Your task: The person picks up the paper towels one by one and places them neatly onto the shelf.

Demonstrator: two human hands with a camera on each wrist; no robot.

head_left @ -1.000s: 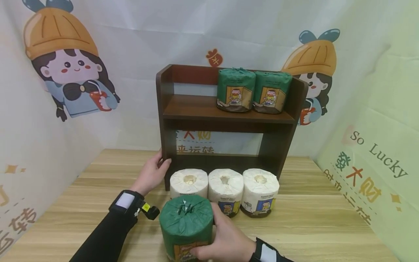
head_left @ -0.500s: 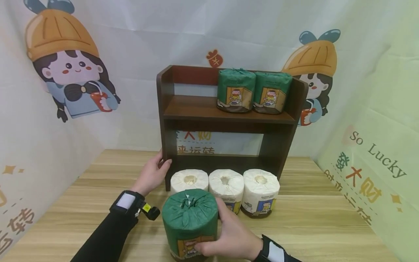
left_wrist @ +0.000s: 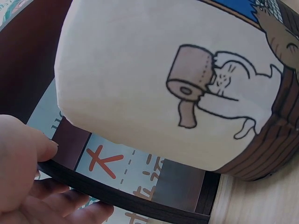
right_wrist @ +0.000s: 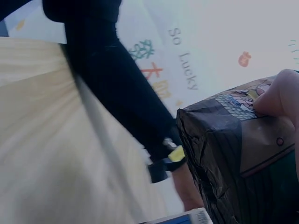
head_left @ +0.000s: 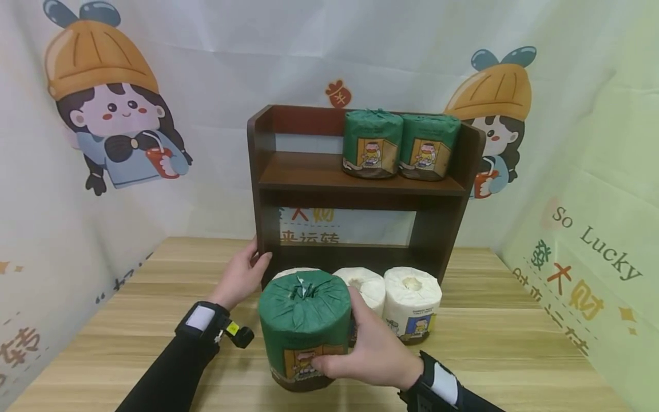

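My right hand [head_left: 378,352] grips a green-wrapped toilet roll [head_left: 304,309], its thumb across the printed front. This roll is upright, in front of the white rolls, and its dark underside shows in the right wrist view. My left hand [head_left: 239,274] holds the left side panel of a dark brown shelf [head_left: 265,217], thumb in front and fingers [left_wrist: 91,213] behind the panel's edge. Three white-wrapped toilet rolls [head_left: 413,303] stand in a row at the shelf's foot; the green roll hides most of the left one. Two green toilet rolls [head_left: 373,143] stand side by side on the upper shelf's right part.
The shelf stands on a wood-grain table [head_left: 494,332]. A printed cloth backdrop [head_left: 216,86] encloses the back and both sides. Bare shelf board [head_left: 301,169] lies left of the two upper rolls.
The green roll in my right hand has risen and moved forward and slightly right, covering more of the white rolls. My left hand stays on the shelf panel.
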